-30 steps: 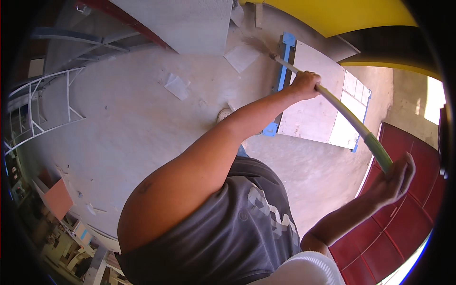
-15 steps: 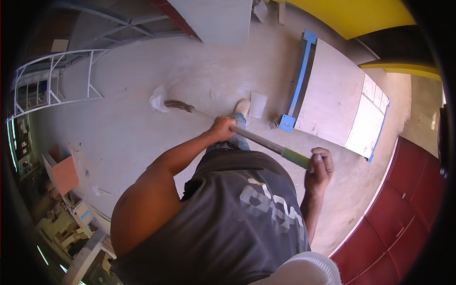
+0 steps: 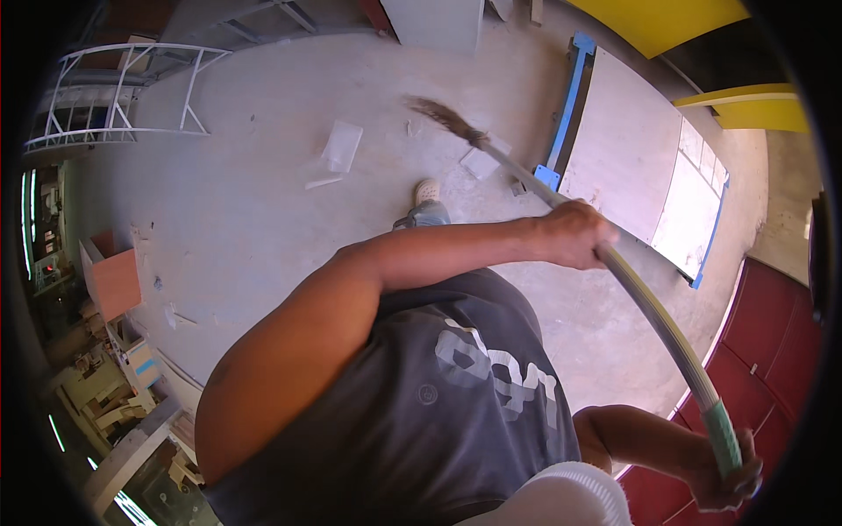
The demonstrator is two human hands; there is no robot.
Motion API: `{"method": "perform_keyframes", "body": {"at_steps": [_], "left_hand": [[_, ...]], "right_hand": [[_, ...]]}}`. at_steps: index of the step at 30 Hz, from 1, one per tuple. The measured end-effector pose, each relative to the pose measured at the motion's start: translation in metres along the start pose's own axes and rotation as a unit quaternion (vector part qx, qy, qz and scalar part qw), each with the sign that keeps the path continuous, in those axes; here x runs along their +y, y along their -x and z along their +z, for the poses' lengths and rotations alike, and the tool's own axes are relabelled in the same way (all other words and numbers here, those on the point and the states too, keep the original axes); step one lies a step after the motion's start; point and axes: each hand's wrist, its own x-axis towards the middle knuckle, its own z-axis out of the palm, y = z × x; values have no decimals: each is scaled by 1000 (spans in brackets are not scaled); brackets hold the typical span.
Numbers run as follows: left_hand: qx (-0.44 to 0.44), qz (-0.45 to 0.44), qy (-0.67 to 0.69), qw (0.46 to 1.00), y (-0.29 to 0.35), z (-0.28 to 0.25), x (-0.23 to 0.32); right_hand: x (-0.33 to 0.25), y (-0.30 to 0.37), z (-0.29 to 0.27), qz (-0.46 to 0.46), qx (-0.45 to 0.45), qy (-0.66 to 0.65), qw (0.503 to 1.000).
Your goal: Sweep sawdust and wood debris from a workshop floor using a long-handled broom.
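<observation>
A broom (image 3: 653,311) with a long pole runs slantwise across the view, its dark bristle head off at the upper middle and its green-wrapped end at the lower right. Around the middle of the pole my left hand (image 3: 574,235) is closed, the arm stretched across my body. My right hand (image 3: 728,478) grips the green end, low and far to the right. The bristles appear lifted above the floor, near a white sheet (image 3: 484,158) that the pole partly covers. Another pale sheet (image 3: 342,146) lies on the floor left of the bristles.
A white-topped table with a blue frame (image 3: 623,145) stands to the right. Red panels (image 3: 763,351) line the lower right. At the upper left is a white metal frame (image 3: 132,92). Wooden boxes and offcuts (image 3: 114,276) crowd the left side. My shoe (image 3: 427,191) is on the concrete floor.
The broom has swung up and right, off the pale sheet at left. Both hands moved right with it, the right hand also downward. The view has shifted a little.
</observation>
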Motion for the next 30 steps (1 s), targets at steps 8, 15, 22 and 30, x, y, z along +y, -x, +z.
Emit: {"method": "perform_keyframes", "body": {"at_steps": [8, 15, 22, 30], "left_hand": [[-67, 73, 73, 992, -22, 119, -70], [-78, -137, 10, 987, 208, 36, -159], [72, -309, -170, 933, 406, -102, -197], [204, -262, -236, 913, 403, -174, -138]], "right_hand": [[24, 58, 99, -192, -74, 659, 724], [81, 155, 176, 410, -49, 172, 895], [162, 190, 284, 567, -238, -14, 788], [180, 134, 305, 503, -278, 10, 819]]}}
